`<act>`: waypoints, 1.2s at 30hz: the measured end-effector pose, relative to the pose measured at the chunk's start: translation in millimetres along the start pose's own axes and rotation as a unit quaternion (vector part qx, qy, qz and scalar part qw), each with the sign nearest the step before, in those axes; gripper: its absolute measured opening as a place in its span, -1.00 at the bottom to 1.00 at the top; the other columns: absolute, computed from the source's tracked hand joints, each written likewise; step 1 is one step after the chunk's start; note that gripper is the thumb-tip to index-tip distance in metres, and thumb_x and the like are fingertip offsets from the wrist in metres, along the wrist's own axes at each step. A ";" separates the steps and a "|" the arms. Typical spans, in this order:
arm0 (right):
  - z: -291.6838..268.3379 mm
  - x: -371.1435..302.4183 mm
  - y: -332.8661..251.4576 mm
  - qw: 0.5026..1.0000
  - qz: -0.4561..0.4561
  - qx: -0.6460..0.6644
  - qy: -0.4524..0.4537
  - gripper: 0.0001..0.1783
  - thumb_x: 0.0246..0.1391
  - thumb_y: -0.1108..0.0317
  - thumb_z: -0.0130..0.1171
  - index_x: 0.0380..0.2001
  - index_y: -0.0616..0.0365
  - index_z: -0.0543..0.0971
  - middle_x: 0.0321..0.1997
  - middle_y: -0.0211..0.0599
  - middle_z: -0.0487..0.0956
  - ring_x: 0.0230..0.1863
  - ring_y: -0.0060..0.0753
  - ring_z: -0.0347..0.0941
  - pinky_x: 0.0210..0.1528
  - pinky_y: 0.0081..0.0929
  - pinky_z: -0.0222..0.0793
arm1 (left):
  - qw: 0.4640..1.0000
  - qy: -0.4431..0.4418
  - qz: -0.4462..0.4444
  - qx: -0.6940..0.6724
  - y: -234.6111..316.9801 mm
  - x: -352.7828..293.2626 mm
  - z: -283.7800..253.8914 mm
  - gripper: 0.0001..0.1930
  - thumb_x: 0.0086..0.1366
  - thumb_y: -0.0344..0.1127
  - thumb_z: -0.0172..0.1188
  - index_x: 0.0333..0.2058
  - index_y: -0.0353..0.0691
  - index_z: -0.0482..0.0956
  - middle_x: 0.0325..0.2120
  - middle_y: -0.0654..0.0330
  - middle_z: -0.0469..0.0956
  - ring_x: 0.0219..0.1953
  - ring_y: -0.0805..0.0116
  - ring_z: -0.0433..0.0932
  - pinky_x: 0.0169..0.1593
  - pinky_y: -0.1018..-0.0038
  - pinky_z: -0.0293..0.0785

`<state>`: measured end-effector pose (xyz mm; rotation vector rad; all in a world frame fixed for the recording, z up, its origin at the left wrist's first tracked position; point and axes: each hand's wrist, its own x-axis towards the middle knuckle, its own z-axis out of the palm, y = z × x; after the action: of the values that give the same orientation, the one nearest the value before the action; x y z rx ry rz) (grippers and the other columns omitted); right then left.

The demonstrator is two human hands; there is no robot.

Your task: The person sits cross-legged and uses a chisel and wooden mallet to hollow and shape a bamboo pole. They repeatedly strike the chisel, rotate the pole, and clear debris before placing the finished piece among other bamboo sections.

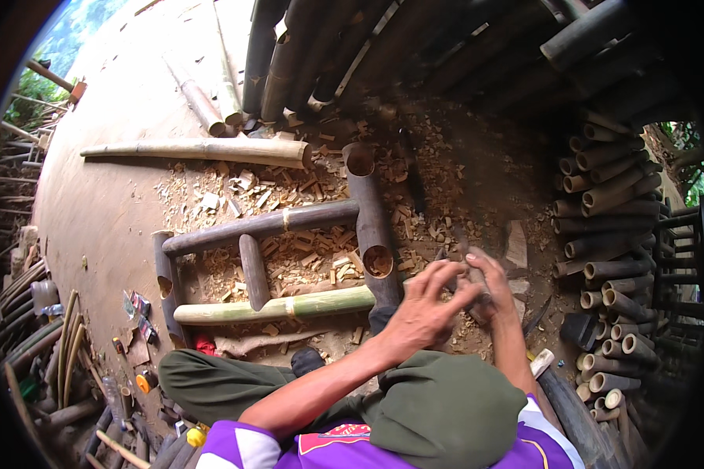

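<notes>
In front of my right knee, my two hands are close together. My left hand (pixel 426 309) has bent fingers held apart and reaches across to my right hand (pixel 489 293). The right fingers are curled round a greyish piece; blur and the fingers hide its kind. Just left of my hands lies a bamboo frame (pixel 284 220) on the ground, with two long rails, a short crosspiece and thicker end posts. Its near rail (pixel 321 303) is pale green; the others are dark. Round holes (pixel 378 262) show in the right post, which sits nearest my left hand.
Wood chips (pixel 242 187) litter the ground around the frame. Beyond it lies a pale bamboo pole (pixel 211 148). Stacked cut bamboo (pixel 614 281) stands at the right, and dark bamboo poles (pixel 278 70) lean at the back. Bottles and tools (pixel 141 383) lie at the lower left.
</notes>
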<state>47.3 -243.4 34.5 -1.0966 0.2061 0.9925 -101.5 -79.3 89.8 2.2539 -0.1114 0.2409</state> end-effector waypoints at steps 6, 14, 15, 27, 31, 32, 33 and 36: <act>-75.8 75.0 8.4 0.748 -0.194 -0.614 0.163 -0.21 0.25 0.26 0.18 0.47 0.29 0.21 -0.02 0.05 0.60 -0.02 -0.09 0.58 0.19 -0.17 0.48 | 0.962 -0.163 -0.218 -0.019 -36.6 -55.0 -147.3 -0.58 0.20 -0.44 0.38 0.06 -0.23 0.61 0.02 0.00 0.56 0.09 0.00 0.58 0.20 0.24 0.53; 48.5 155.7 -26.1 0.512 -0.338 -0.775 0.147 -0.25 0.21 0.10 0.27 0.38 0.23 0.35 0.24 0.18 0.48 0.29 0.23 0.39 0.36 0.06 0.27 | 0.932 0.135 -0.321 -0.100 -98.6 -73.6 -254.7 -0.62 0.28 -0.36 0.40 0.05 -0.33 0.64 -0.08 0.05 0.71 -0.06 0.28 0.69 0.03 0.35 0.61; 86.1 161.4 -32.7 0.519 -0.376 -0.761 0.099 -0.26 0.22 0.11 0.26 0.38 0.23 0.36 0.24 0.16 0.48 0.29 0.22 0.39 0.34 0.06 0.29 | 0.919 0.185 -0.319 -0.141 -102.7 -68.7 -252.1 -0.61 0.30 -0.34 0.40 0.06 -0.34 0.64 -0.07 0.04 0.71 -0.06 0.31 0.68 0.05 0.36 0.62; 285.6 370.4 52.4 0.441 -0.361 -0.818 -0.075 -0.01 -0.08 -0.22 0.46 0.24 0.26 0.38 0.09 0.00 0.56 0.18 0.09 0.46 0.12 0.09 0.42 | 0.804 0.343 -0.276 -0.399 -116.6 4.9 -206.1 -0.59 0.40 -0.19 0.32 0.10 -0.29 0.54 0.00 0.21 0.59 -0.09 0.48 0.59 -0.17 0.49 0.59; 311.8 341.8 68.6 0.404 -0.318 -0.852 -0.099 0.07 -0.20 -0.28 0.51 0.21 0.28 0.39 0.04 0.00 0.58 0.16 0.07 0.47 0.09 0.06 0.41 | 0.755 0.415 -0.327 -0.388 -133.2 -9.1 -213.1 -0.43 0.41 -0.12 0.32 0.25 -0.27 0.36 -0.04 0.14 0.51 -0.08 0.43 0.53 -0.16 0.46 0.58; 312.6 327.6 61.4 0.387 -0.320 -0.857 -0.111 0.09 -0.23 -0.29 0.53 0.20 0.29 0.39 0.03 0.00 0.58 0.15 0.06 0.47 0.08 0.05 0.41 | 0.732 0.436 -0.337 -0.400 -132.0 -11.3 -220.5 -0.42 0.42 -0.12 0.31 0.27 -0.25 0.32 -0.04 0.12 0.49 -0.08 0.41 0.52 -0.16 0.45 0.58; 306.8 308.0 56.0 0.364 -0.330 -0.861 -0.133 0.14 -0.32 -0.31 0.55 0.17 0.31 0.41 -0.01 0.00 0.59 0.13 0.06 0.47 0.08 0.02 0.39 | 0.679 0.462 -0.332 -0.464 -135.1 -15.8 -231.5 -0.41 0.41 -0.14 0.30 0.26 -0.24 0.28 0.00 0.08 0.45 -0.09 0.39 0.50 -0.17 0.43 0.55; 272.7 240.2 46.6 0.413 -0.328 -0.819 -0.228 0.08 -0.35 -0.35 0.53 0.06 0.31 0.45 -0.09 0.02 0.58 0.04 0.07 0.45 0.07 0.00 0.31 | 0.579 0.578 -0.334 -0.467 -151.0 -40.8 -253.9 -0.31 0.34 -0.14 0.36 0.28 -0.24 0.20 -0.03 0.04 0.45 -0.08 0.34 0.47 -0.14 0.39 0.50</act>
<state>65.0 120.5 -4.7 -2.2188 -1.9968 0.4115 -151.5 212.5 126.3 0.6255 1.0469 0.9149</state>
